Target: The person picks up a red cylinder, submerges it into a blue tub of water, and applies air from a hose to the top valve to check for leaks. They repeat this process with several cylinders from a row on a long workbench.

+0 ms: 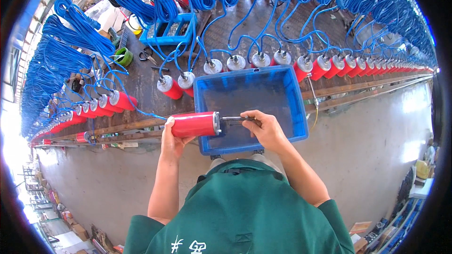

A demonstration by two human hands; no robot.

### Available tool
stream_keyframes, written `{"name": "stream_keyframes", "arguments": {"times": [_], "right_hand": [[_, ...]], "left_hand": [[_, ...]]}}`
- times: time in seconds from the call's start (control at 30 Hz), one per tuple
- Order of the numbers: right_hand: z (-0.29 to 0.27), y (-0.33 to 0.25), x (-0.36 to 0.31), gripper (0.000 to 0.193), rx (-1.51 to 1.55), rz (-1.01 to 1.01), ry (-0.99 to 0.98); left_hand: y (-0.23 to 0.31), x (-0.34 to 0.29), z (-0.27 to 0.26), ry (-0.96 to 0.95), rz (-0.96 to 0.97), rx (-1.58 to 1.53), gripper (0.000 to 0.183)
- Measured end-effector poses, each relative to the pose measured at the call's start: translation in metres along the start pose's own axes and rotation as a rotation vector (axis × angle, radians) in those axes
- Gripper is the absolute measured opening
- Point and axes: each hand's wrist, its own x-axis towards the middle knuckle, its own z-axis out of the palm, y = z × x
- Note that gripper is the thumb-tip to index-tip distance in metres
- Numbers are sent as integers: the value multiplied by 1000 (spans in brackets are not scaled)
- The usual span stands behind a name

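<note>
My left hand grips the left end of a red cylinder, a motor-like body with a silver metal cap at its right end. The cylinder lies sideways, partly over the blue crate's left side. My right hand pinches the dark handle of a screwdriver. Its thin metal shaft points left and meets the silver cap, or comes very close to it. Whether the tip sits in a screw is too small to tell. A blue cable runs up from the cylinder's left end.
Below the tool is an open blue plastic crate at the bench edge. Red cylinders with blue cables stand along the dark workbench. Coiled blue cables hang behind. A divided blue tray, scissors and a green tape roll lie left.
</note>
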Motion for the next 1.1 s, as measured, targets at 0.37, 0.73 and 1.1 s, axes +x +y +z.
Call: {"name": "stream_keyframes", "arguments": {"times": [0.37,0.73,1.1], "right_hand": [[4,-4,23,27,9,-62,-68],[-7,16,31,20,357,-7,-177],[-3,27,39,57,-48,15,50]], "left_hand": [[-1,1,-1,37,-1,9,68],[-2,-1,-1,-9,26,-24,65],[-1,-4,5,-9,51,-26,62]]}}
